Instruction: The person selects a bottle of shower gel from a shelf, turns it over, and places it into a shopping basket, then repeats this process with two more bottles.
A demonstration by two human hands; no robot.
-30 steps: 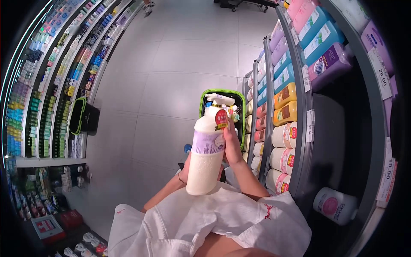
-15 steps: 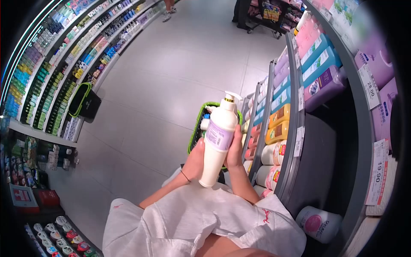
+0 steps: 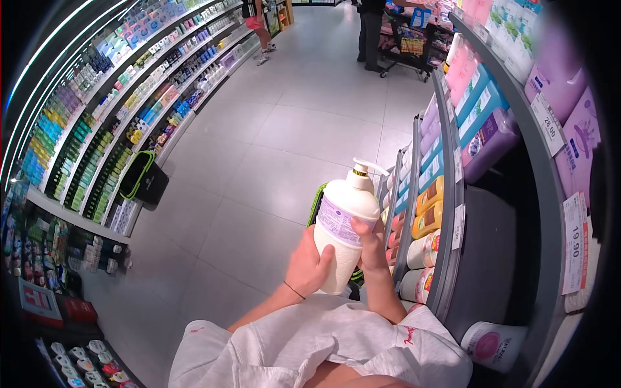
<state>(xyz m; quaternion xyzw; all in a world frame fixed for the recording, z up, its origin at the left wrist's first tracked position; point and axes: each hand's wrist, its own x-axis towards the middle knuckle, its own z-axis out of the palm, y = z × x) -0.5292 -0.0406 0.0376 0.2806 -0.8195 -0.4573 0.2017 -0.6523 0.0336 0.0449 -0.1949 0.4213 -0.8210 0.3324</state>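
A cream pump bottle (image 3: pixel 341 262) with a lilac label and a gold collar under its white pump is held in front of my chest, tilted a little. My left hand (image 3: pixel 309 264) is closed around its lower left side, thumb across the front. On the right side, my right hand (image 3: pixel 370 246) grips it, with the thumb on the label's edge. The label's wide face with small print is turned up towards me. Behind the bottle, a green-rimmed basket (image 3: pixel 317 204) is mostly hidden.
Shelves on the right hold purple jugs (image 3: pixel 493 145), yellow bottles (image 3: pixel 428 218) and a white tub (image 3: pixel 495 346). Across the aisle stands a black basket (image 3: pixel 145 181) beside stocked shelves (image 3: pixel 139 103). Two people and a loaded cart (image 3: pixel 414 45) are farther up the aisle.
The bottle has turned in my hands, showing a broader side of its label. My right thumb has moved onto its front. The view has tilted up, showing more of the far aisle.
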